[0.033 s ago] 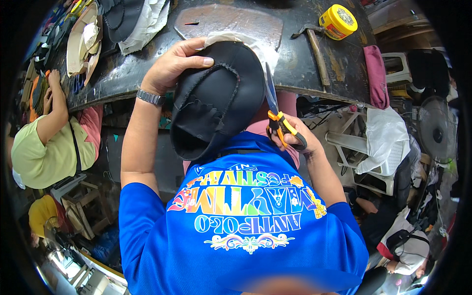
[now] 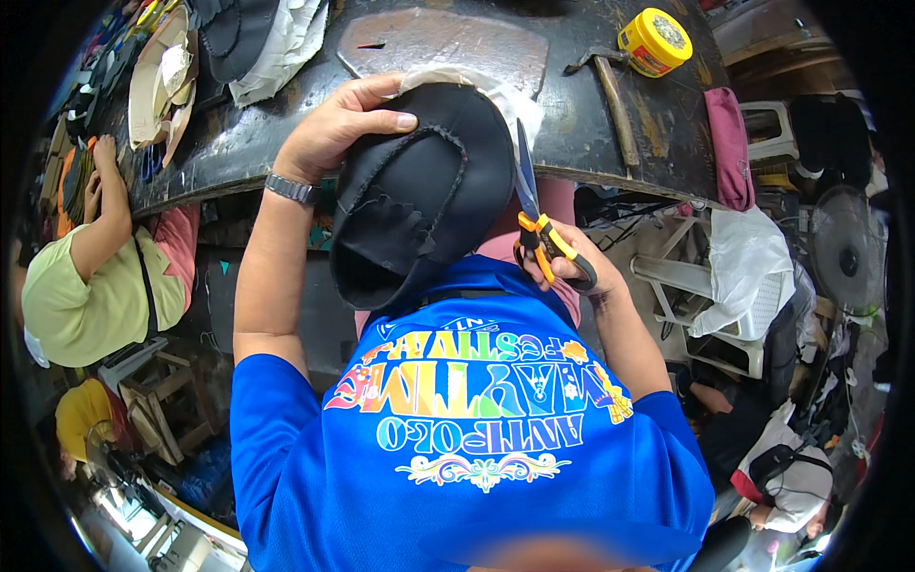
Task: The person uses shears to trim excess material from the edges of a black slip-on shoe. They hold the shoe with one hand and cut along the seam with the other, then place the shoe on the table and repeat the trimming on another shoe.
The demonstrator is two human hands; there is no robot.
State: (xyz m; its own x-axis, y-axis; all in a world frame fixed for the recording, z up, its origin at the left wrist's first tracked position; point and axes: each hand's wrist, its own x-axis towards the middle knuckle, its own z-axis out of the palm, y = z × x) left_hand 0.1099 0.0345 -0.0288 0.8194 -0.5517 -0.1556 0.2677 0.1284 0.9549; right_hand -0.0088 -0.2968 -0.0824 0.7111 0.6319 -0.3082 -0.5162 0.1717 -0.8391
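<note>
My left hand point(image 2: 341, 129) grips the upper left edge of a black leather-like piece point(image 2: 456, 186), its thumb on top. The piece is rounded, with a curved seam whose edge looks notched, and a dark hollow at its near end. White lining material point(image 2: 519, 103) sticks out beyond its far and right edges. In my right hand point(image 2: 576, 262) is a pair of scissors point(image 2: 545, 244) with yellow, orange and black handles. The blades point away from me, close beside the right edge of the piece. The fingers under the handles are partly hidden.
On the dark workbench point(image 2: 581, 143) lie a brown board point(image 2: 448, 43), a hammer point(image 2: 618, 110) and a yellow tub point(image 2: 656, 43). More black pieces with white lining point(image 2: 286, 52) lie far left. A person in a light green shirt point(image 2: 86, 281) works at the left.
</note>
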